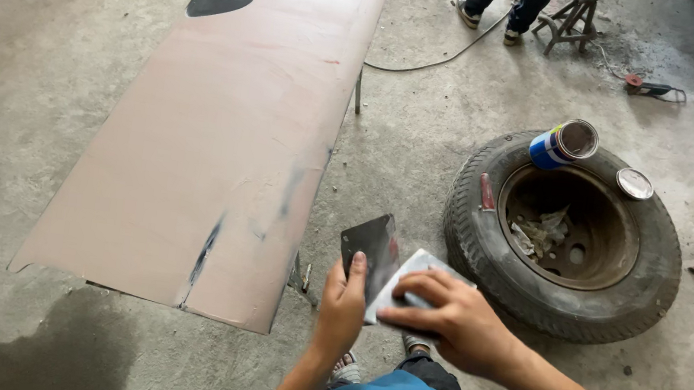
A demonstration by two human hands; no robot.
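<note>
A pinkish-brown primed metal body panel (224, 129) carries dark blue-black smears. The flat dark grey scraper (372, 246) shows red. The blue-and-white open tin can (560, 144) sits on a black rubber tyre (482, 236).

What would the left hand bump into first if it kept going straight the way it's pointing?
Probably nothing but air at first. The left hand holds a dark scraper pointing up and away, toward bare concrete floor beside the pinkish panel. Depth is hard to judge.

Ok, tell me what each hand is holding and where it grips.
The left hand holds a dark flat spreader by its lower edge. The right hand presses its fingers on a pale flat blade, near its lower part.
</note>
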